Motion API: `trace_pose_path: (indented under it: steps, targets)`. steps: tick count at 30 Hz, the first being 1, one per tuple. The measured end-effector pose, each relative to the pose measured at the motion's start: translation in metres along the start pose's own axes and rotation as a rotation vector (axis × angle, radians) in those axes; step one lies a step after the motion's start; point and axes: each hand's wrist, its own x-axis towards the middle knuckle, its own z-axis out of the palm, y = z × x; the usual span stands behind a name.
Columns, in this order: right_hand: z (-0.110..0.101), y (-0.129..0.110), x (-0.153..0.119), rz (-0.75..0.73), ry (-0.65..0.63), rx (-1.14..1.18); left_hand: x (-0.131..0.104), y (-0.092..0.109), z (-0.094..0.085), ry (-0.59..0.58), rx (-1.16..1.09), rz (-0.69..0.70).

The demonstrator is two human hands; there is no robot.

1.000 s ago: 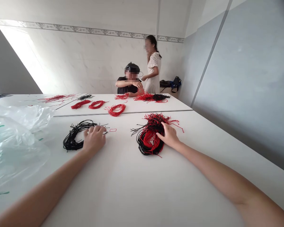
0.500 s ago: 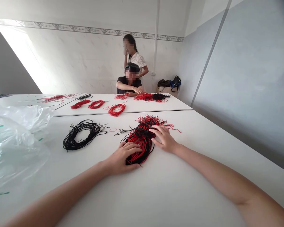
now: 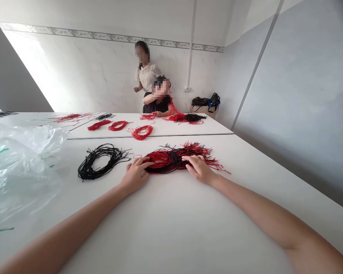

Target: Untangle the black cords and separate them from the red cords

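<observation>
A bundle of red and black cords (image 3: 160,161) lies lengthwise on the white table, with a loop at its left and loose knotted ends fanning to the right. My left hand (image 3: 135,175) is closed round the loop's left end, fingers over it and the thumb on the near side. Over the bundle's right part rests my right hand (image 3: 199,168), its fingers stretched and slightly apart, touching the cords. To the left of my left hand is a coil of black cords (image 3: 87,167).
A crumpled clear plastic bag (image 3: 31,163) covers the table's left side. Across the table seam lie red cord coils (image 3: 142,132) and a red and black heap (image 3: 183,117). One person (image 3: 147,78) stands there; a seated person (image 3: 160,101) lifts red cords.
The cord bundle has turned from slanting toward me to lying left to right. My left hand moved left and away from me with its loop. The seated person's arm rose with red cords.
</observation>
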Motion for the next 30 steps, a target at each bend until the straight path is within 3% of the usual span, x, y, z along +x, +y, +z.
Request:
trace_pose_path:
  steps: [4,9,15,20,25,30]
  targets:
    - [0.007,0.006,0.002,0.080,0.074,-0.095,-0.001,0.005,0.000,-0.057,0.102,0.028]
    - [0.013,0.011,0.004,0.190,0.007,-0.076,-0.001,0.008,-0.003,-0.092,0.142,0.009]
    - [0.001,-0.002,-0.001,0.031,0.005,-0.028,0.000,0.005,0.000,-0.062,0.109,-0.059]
    - [0.002,-0.026,-0.003,-0.201,0.149,-0.079,-0.005,0.006,-0.002,0.016,0.041,-0.010]
    - [0.007,-0.043,-0.003,-0.353,0.020,-0.072,-0.010,0.023,-0.010,0.161,-0.086,0.003]
    - [0.007,-0.045,-0.004,-0.367,-0.026,-0.055,0.001,0.052,-0.007,-0.006,-0.201,0.034]
